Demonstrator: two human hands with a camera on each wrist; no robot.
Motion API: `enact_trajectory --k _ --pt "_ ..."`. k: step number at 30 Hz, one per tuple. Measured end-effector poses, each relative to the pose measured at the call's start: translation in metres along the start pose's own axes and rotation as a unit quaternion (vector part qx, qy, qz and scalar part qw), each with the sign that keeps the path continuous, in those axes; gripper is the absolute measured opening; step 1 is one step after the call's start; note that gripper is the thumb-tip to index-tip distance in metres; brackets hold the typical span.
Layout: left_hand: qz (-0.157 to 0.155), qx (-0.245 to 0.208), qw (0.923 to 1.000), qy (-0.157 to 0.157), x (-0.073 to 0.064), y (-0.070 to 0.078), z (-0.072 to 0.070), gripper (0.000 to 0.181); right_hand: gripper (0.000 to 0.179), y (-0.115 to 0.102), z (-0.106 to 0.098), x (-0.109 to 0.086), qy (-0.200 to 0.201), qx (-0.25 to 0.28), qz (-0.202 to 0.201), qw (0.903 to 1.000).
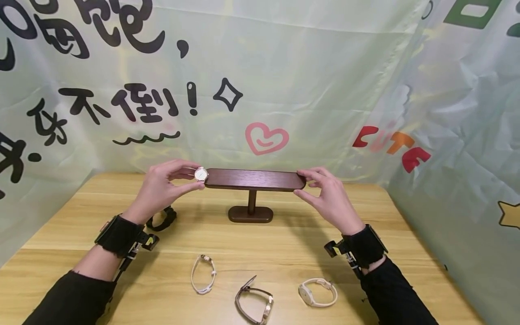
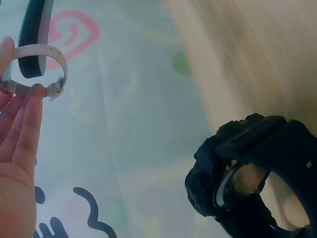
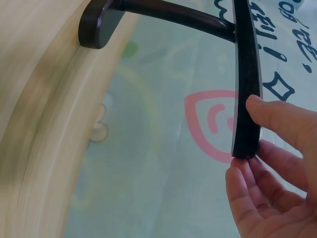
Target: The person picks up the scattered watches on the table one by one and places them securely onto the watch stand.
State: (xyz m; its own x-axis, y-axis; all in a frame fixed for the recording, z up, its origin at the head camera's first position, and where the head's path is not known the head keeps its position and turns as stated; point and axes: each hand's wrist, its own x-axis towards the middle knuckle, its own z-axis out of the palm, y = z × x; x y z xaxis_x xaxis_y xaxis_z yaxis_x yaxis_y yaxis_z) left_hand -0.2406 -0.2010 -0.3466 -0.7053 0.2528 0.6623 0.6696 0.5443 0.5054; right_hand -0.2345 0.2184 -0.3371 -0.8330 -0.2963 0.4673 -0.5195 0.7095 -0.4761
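- Grip, left hand [image 1: 162, 186]: thumb and fingers pinch the pale watch [image 1: 201, 174], its dial towards the head camera. Left wrist view shows its strap as a rounded loop.
- Grip, right hand [image 1: 330, 195]: thumb on one side of the bar [image 1: 253, 179], fingers around its far end; holds the bar, no watch.
- Position: pale watch is at the left end of the bar, above the table [image 1: 280, 253]. Loop and bar tip overlap in the left wrist view; cannot tell whether the tip is inside the loop.
- Support: bar sits on a post [image 1: 252, 202] rising from a small base [image 1: 250, 215].
- Step in hand, as judged: fitting the loop over the bar end. Best done with the loop square to the bar and the strap spread round, so the rounded tip passes without catching.
- Right hand should only brace against the sideways push; too much force could tip or turn the narrow base.
- Light pinch advised near the dial; squeezing would likely flatten the loop.
- Nearby: black watch [image 2: 223, 153] beside the left wrist; white watch [image 1: 204, 290], brown watch [image 1: 267, 309] and cream watch [image 1: 305, 294] nearer the person. Low elbows could brush them.
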Motion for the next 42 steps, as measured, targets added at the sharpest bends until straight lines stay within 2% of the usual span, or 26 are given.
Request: enact_trajectory --k 14,20,31,42 --pt "0.006 -0.001 0.9997 -0.024 0.0053 -0.0046 0.0031 0.040 0.047 0.0009 -0.0007 0.0018 -0.001 0.003 -0.008 1.0000" --pt "0.012 0.022 0.9992 -0.030 0.0067 -0.0070 0.0038 0.041 0.048 0.0022 -0.0004 0.0015 0.001 0.001 -0.009 1.0000" --pt "0.004 0.020 0.9990 -0.039 0.0081 -0.0080 0.0059 0.045 0.049 0.0017 0.0002 0.0012 -0.004 0.005 -0.007 1.0000" --pt "0.027 0.053 0.9971 -0.048 0.0103 -0.0038 0.0062 0.043 0.050 0.0015 -0.0002 -0.0004 -0.005 0.006 -0.011 0.9999"
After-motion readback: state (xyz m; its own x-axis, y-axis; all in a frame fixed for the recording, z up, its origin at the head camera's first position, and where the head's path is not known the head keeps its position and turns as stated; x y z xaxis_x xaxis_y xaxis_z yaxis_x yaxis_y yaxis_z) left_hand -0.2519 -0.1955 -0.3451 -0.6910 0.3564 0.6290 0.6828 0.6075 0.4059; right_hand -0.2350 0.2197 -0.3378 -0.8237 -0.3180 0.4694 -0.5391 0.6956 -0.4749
